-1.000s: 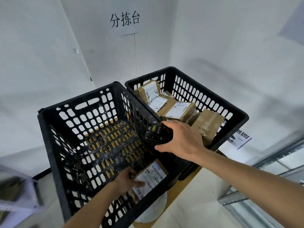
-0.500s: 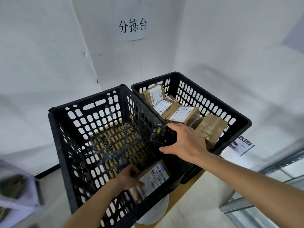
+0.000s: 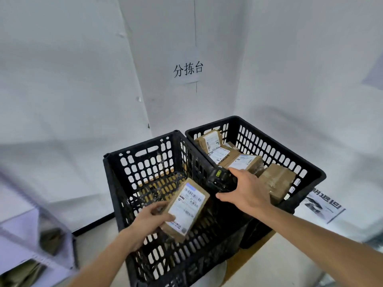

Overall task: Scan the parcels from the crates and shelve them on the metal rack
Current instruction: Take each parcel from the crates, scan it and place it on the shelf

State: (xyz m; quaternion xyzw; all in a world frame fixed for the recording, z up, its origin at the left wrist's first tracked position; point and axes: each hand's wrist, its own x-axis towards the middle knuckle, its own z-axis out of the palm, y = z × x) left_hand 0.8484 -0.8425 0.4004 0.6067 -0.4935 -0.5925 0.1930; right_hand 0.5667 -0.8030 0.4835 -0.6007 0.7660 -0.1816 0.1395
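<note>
Two black plastic crates stand side by side. Over the left crate [image 3: 132, 183] my left hand [image 3: 148, 222] grips a brown cardboard parcel [image 3: 184, 210], its white label facing up. My right hand [image 3: 247, 191] holds a black handheld scanner [image 3: 219, 181] just right of the parcel, over the wall between the crates. The right crate [image 3: 290, 160] holds several brown parcels [image 3: 242, 162], most with white labels. No other parcel shows in the left crate.
White walls close in behind and on both sides, with a paper sign [image 3: 187, 69] on the back one. A printed sheet [image 3: 321, 204] lies right of the crates. Blurred grey shelving [image 3: 31, 241] stands at lower left.
My left hand has lifted the parcel up from the left crate's bottom, nearer the scanner. The view has tilted upward, so the crates sit lower in frame.
</note>
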